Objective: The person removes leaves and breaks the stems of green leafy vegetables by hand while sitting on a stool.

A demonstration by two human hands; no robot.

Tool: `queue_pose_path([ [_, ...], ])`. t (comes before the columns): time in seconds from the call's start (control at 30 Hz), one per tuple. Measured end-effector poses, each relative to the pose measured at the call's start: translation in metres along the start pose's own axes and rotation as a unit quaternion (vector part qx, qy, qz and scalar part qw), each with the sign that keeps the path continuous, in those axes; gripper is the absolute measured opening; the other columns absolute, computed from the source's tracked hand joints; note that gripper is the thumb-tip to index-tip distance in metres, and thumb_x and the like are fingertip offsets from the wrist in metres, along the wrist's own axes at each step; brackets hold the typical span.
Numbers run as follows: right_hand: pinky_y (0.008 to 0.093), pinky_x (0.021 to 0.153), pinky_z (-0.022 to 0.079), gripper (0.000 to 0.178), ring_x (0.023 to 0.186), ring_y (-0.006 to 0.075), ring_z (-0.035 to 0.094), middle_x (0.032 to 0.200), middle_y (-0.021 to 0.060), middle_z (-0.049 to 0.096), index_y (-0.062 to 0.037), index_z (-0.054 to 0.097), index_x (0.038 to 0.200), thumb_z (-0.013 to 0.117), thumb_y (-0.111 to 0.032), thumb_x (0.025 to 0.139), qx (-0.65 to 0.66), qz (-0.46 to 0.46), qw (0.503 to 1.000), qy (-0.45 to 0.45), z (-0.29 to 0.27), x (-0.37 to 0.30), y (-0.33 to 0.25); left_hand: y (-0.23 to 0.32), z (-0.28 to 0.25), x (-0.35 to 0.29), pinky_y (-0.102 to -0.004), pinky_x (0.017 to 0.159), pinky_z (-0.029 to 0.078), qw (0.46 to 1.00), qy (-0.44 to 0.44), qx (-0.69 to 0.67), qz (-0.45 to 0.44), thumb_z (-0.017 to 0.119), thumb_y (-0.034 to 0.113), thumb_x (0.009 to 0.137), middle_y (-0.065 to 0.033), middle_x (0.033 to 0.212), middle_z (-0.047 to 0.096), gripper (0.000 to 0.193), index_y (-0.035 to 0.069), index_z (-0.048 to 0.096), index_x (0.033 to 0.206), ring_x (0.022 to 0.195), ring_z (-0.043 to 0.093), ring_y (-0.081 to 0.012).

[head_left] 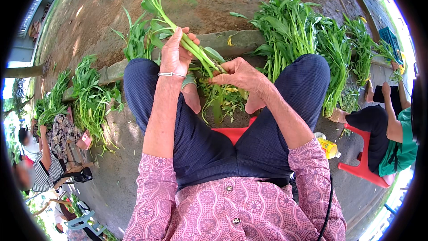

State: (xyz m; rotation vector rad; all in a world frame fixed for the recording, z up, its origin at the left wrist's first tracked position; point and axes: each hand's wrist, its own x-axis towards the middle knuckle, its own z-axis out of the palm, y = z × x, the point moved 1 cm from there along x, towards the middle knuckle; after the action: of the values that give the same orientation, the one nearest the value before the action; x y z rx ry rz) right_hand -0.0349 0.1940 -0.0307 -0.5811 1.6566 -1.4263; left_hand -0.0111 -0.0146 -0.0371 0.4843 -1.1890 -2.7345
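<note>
My left hand (pixel 176 52) is closed around a small bunch of water spinach (pixel 167 19), held aslant over the gap between my knees. Its leaves point up and to the far left, and the cut stem ends run down to the right. At those lower ends my right hand (pixel 238 74) pinches the stems between thumb and fingers. Some stem tips there look brownish. Beneath my hands, loose leaves and trimmings (pixel 229 100) lie on the ground between my feet.
A big heap of water spinach (pixel 285 35) leans on a low stone kerb (pixel 243 41) beyond my right knee. A smaller pile (pixel 136 40) stands beyond my left knee. A yellow-labelled bottle (pixel 329 148) lies right of me. People sit on both sides, one on a red stool (pixel 363 163).
</note>
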Motion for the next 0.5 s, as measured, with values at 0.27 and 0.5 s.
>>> queue_pose_path([
  [0.27, 0.0303, 0.051, 0.039, 0.019, 0.052, 0.0099, 0.045, 0.056, 0.0059, 0.052, 0.0024, 0.067, 0.084, 0.069, -0.015, 0.076, -0.150, -0.051, 0.977, 0.144, -0.002, 0.001, -0.002, 0.001, 0.014, -0.013, -0.0261, 0.067, 0.052, 0.998, -0.010, 0.053, -0.033, 0.064, 0.019, 0.089, -0.0076, 0.098, 0.065, 0.026, 0.001, 0.060, 0.108, 0.086, 0.062, -0.0170],
  [0.5, 0.0336, 0.061, 0.045, 0.022, 0.062, 0.0177, 0.057, 0.073, 0.0115, 0.061, 0.0023, 0.066, 0.087, 0.070, -0.016, 0.077, -0.261, -0.117, 0.937, 0.201, 0.001, 0.005, 0.004, -0.004, 0.017, -0.015, -0.0230, 0.058, 0.047, 0.991, 0.005, 0.123, -0.047, 0.065, 0.016, 0.088, -0.0018, 0.086, 0.064, 0.014, 0.006, 0.062, 0.098, 0.072, 0.059, -0.0106],
])
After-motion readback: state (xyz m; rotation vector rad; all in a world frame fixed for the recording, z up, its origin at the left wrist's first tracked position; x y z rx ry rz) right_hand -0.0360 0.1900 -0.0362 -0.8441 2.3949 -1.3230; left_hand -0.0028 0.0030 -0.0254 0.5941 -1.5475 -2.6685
